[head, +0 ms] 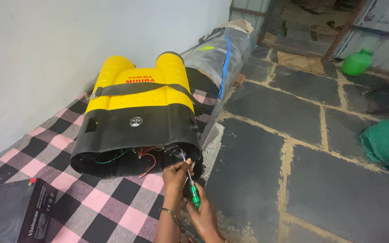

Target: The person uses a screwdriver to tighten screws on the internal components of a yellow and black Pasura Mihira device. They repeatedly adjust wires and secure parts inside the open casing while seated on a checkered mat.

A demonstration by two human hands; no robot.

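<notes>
Your left hand (175, 173) pinches the metal shaft of the green-handled screwdriver (192, 184) near its tip, while your right hand (205, 217) closes its grip around the green handle from below; that palm is largely cut off by the bottom edge. The tip meets the rim of the black base of the yellow sprayer tank (140, 114), which lies on its side on the pink-and-black checked cloth (91, 202), but the exact screw or contact point is too small to make out. Red and green wires (140, 157) show inside the open base; the interior is dark. A black battery box (16, 211) sits at lower left, partly out of view
</notes>
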